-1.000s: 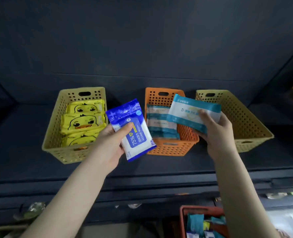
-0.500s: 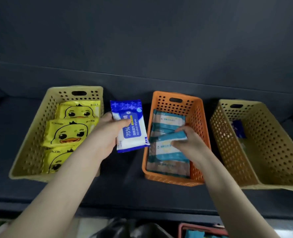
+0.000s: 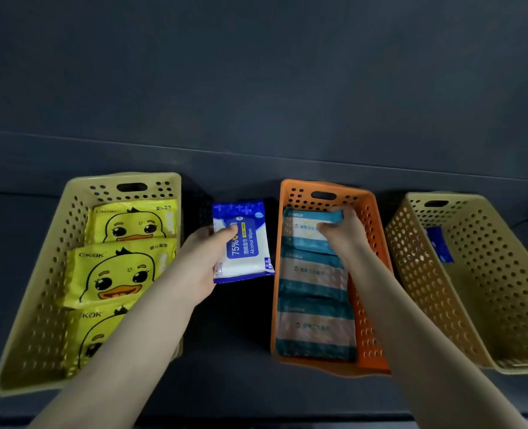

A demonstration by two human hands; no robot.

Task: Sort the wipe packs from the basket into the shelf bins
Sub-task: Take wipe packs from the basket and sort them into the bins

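My left hand (image 3: 202, 264) grips a blue alcohol wipe pack (image 3: 244, 243) above the dark gap between the left yellow bin (image 3: 40, 274) and the orange bin (image 3: 371, 274). My right hand (image 3: 343, 233) reaches into the far end of the orange bin and holds a teal wipe pack (image 3: 306, 229) on top of the row of teal packs (image 3: 313, 329) there. Three yellow duck packs (image 3: 117, 274) fill the left yellow bin. The right yellow bin (image 3: 436, 305) holds a blue pack (image 3: 439, 246) at its far end.
The three bins stand side by side on a dark shelf (image 3: 231, 366) with a dark back wall (image 3: 256, 88) behind them. Narrow dark gaps separate the bins. The source basket is out of view.
The view has closed in on the shelf. My right hand brought the teal pack down into the orange bin and pushed it to the far end. My left hand kept hold of the blue pack.
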